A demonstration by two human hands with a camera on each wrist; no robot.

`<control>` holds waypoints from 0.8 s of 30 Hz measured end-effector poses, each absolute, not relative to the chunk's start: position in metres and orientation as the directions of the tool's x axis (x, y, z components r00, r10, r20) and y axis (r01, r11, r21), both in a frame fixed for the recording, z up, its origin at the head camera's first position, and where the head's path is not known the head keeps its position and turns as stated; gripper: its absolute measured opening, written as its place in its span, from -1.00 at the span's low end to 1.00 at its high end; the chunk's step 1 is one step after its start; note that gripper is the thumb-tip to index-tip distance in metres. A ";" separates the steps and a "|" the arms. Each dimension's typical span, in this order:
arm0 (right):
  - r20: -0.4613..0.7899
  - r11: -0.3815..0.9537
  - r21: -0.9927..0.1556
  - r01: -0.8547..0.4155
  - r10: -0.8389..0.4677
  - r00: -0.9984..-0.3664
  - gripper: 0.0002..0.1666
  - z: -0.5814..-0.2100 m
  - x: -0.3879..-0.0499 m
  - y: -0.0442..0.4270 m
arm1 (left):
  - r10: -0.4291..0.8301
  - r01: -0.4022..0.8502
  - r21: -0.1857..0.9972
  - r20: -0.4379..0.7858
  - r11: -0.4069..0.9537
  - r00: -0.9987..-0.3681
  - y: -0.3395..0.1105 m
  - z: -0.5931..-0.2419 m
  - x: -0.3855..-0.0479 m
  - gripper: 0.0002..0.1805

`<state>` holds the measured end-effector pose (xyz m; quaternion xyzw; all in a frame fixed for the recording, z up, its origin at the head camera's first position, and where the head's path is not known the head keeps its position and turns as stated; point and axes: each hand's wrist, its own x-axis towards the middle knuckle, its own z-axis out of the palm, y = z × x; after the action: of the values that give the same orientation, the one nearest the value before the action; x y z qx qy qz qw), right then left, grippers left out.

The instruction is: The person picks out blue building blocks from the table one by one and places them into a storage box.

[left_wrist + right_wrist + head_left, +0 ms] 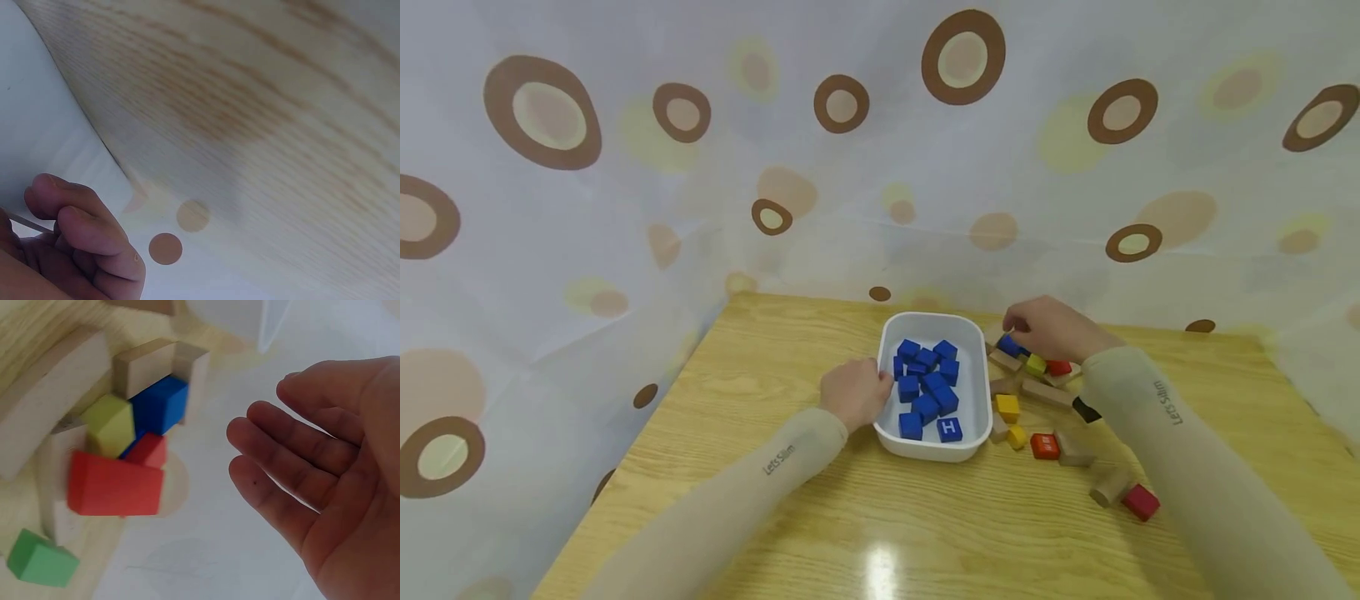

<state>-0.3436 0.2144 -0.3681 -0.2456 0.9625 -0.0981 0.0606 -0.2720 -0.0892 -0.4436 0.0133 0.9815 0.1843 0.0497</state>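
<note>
My left hand [853, 393] grips the left rim of a white plastic bin [928, 452]. In the left wrist view its curled fingers [94, 234] lie against the bin's outer wall. Several blue blocks [908, 388] lie inside the bin, one with a white letter. Beyond the bin's right side, my right hand [1054, 327] hovers above a pile of loose blocks, fingers loosely bent and holding nothing. Nearest to it are a blue block [159, 406], a yellow block [109, 425] and a red block [115, 486].
Natural wood blocks [1047, 394], yellow blocks [1007, 407] and a red block [1045, 446] are scattered right of the bin. A crimson block [1142, 502] lies nearer the front. A green block [42, 559] shows in the right wrist view. A patterned sheet [880, 167] hangs behind the wooden table [760, 367].
</note>
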 end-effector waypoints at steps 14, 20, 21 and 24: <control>-0.114 0.881 -0.233 -0.412 -0.445 -0.888 -0.63 -0.400 -0.361 0.246 | 0.036 -0.005 0.378 -0.101 0.926 -0.994 -0.089 -0.444 -0.272 -0.61; -0.166 0.904 -0.172 -0.392 -0.418 -0.893 -0.57 -0.406 -0.366 0.250 | 0.038 -0.002 0.385 -0.098 0.923 -0.994 -0.090 -0.444 -0.272 -0.62; -0.164 0.905 -0.158 -0.395 -0.418 -0.893 -0.56 -0.406 -0.366 0.251 | 0.040 -0.001 0.386 -0.097 0.923 -0.994 -0.090 -0.444 -0.272 -0.61; -0.158 0.907 -0.126 -0.402 -0.418 -0.894 -0.56 -0.407 -0.367 0.253 | 0.040 0.003 0.388 -0.089 0.922 -0.995 -0.090 -0.442 -0.271 -0.61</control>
<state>-0.3672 0.2528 -0.4074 -0.2108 0.9722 -0.0450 0.0911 -0.2708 -0.0901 -0.4424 0.0109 0.9790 0.1977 0.0474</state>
